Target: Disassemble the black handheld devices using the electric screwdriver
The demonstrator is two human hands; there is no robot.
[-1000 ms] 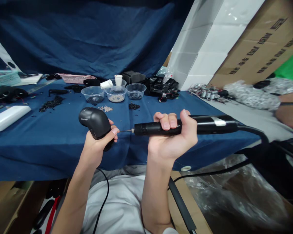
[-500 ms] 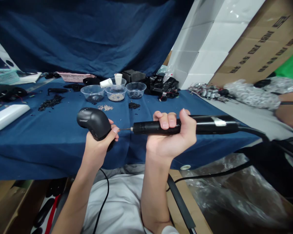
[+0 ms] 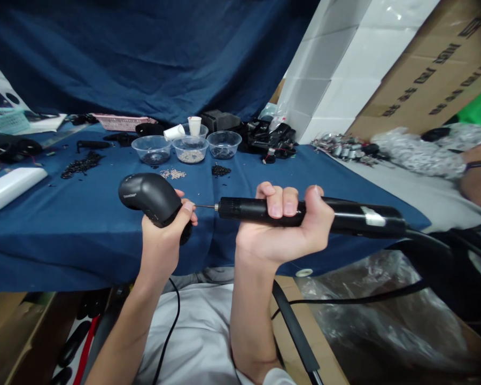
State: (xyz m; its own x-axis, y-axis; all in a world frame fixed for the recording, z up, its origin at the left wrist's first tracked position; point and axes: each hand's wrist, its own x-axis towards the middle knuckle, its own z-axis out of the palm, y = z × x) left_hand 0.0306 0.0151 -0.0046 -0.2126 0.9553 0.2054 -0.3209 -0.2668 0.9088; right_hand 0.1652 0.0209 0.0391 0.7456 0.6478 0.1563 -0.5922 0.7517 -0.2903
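1. The left hand (image 3: 164,235) wraps around a black curved plastic handle (image 3: 150,198), with the fingers closed behind it and the thumb pressed along its side. The handle's rounded end points up and away from the hand. What this piece is for cannot be told.

2. The right hand (image 3: 278,232) is closed around a black pen-shaped rotary tool (image 3: 356,218). The palm faces up, the fingers curl over the barrel, and the thumb presses on its far side.

3. Both hands hold their things up in the air above a blue tablecloth (image 3: 84,251), with neither resting on it. A thin metal bit (image 3: 206,206) sticks out of the tool's front end toward the left hand. Its tip ends just beside the left thumb, and whether it touches the handle cannot be told.

4. A black cord (image 3: 425,238) runs from the tool's back end, off to the right.

5. Farther along the cloth stand three clear plastic bowls (image 3: 191,152), with a small white cup (image 3: 194,125) behind them. Small silver pieces (image 3: 172,174) and black pieces (image 3: 220,170) lie loose in front of the bowls. A white box (image 3: 12,187) lies at the left.

6. At the right, a co-worker's arm (image 3: 479,182) rests beside a heap of silver parts (image 3: 344,147).
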